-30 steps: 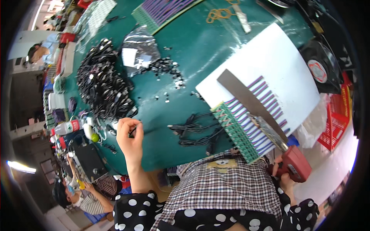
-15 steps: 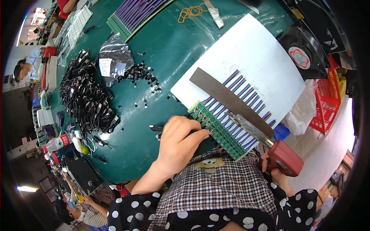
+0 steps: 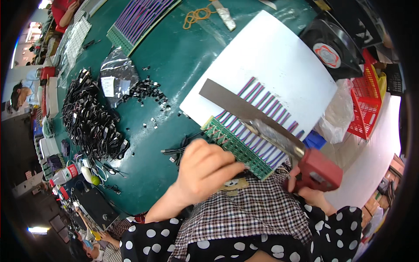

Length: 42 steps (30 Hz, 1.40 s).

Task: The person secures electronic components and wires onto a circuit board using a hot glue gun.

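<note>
My left hand (image 3: 205, 170) is closed, its fingertips pinched at the near edge of a green circuit board (image 3: 238, 148). Whatever lies between those fingertips is too small to make out. Thin black cables (image 3: 174, 151) stick out from behind this hand on its left. My right hand (image 3: 312, 194) grips a red soldering gun (image 3: 321, 170), whose metal barrel and tip reach left over the board. Striped ribbon wires (image 3: 262, 98) run from the board under a flat dark bar (image 3: 244, 107). The board's far-left part carries short, pale crossed wires.
A white sheet (image 3: 262, 52) lies under the wires. On the green table (image 3: 152, 187) are a heap of black cables (image 3: 89, 118), a clear bag (image 3: 118, 74), scattered small black connectors (image 3: 148, 89) and another wired board (image 3: 120, 39). A black fan (image 3: 329, 50) and red basket (image 3: 364, 109) stand right.
My left hand has slid along the board's near edge toward its right end. The soldering gun stays in my right hand, its tip still over the board. The whole view has shifted slightly.
</note>
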Motion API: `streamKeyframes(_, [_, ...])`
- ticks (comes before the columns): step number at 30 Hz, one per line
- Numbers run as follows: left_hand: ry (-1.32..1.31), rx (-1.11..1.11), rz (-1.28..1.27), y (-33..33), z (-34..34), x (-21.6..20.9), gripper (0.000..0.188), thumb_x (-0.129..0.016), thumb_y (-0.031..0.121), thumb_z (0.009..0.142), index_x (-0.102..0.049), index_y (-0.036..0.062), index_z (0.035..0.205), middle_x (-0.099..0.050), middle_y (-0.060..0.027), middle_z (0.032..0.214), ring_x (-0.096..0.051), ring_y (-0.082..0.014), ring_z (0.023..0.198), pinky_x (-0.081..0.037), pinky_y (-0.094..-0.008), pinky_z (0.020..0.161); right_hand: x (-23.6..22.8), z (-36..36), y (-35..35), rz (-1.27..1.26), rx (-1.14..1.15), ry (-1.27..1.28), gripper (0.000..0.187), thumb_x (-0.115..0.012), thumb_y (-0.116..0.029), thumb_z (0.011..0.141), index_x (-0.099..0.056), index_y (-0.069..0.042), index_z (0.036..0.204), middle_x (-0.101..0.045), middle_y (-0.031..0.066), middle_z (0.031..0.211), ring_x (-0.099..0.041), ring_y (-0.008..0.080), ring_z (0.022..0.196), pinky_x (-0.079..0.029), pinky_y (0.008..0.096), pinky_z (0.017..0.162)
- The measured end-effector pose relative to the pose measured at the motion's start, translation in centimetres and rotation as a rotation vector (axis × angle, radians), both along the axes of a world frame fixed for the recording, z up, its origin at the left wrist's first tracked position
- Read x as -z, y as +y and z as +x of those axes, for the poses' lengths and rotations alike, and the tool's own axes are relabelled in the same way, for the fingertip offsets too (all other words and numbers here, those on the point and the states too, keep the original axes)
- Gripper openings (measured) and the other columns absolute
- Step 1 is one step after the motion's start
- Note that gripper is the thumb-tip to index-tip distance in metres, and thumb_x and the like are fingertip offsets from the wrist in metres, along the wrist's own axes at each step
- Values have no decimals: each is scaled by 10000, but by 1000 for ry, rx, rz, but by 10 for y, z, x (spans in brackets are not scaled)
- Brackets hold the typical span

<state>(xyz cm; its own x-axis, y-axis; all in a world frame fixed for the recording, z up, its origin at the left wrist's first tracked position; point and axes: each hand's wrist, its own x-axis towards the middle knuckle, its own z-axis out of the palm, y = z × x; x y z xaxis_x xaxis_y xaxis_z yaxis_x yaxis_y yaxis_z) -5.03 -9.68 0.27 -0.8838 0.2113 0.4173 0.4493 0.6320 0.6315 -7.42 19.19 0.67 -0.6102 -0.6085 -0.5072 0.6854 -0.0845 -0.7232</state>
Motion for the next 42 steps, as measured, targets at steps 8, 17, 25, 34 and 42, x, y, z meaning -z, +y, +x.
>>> streamKeyframes(8, [-265,81,399,34,13,-11,124,-703,6,670,-669,37,785,-632,-69,775,-596,-205,654,-455,-298,577,-4,-16,-46,-89,-182,349,435,-578,72,842,-422,-35,1233,-534,108,1091,-580,198,1047,-501,294,808])
streamKeyframes(17, [-424,61,495,40,25,-18,154,-711,-16,668,-656,30,804,-636,-71,760,-624,-190,653,-483,-270,544,-8,-6,-52,-102,-173,297,525,-606,9,855,-364,-20,1319,-572,84,975,-591,135,894,-491,271,767])
streamKeyframes(25, [-340,-158,364,40,38,-30,141,-674,-57,622,-629,33,720,-616,-56,712,-571,-145,558,-433,-237,488,-5,-13,-43,246,-191,973,654,-705,-35,779,-359,17,1332,-587,102,963,-602,154,867,-491,295,789])
streamKeyframes(34, [-402,-654,344,27,16,17,100,-681,2,702,-621,31,776,-524,-37,805,-510,-118,684,-419,-244,567,28,-5,19,398,-380,927,642,-733,-64,758,-398,53,1293,-639,159,959,-632,187,845,-496,308,797])
streamKeyframes(42, [-331,-679,192,31,14,26,118,-683,-10,674,-609,45,747,-508,-14,801,-453,-87,612,-376,-215,519,30,9,19,248,-117,472,565,-753,-209,734,-518,68,1167,-652,127,910,-645,196,732,-502,286,666])
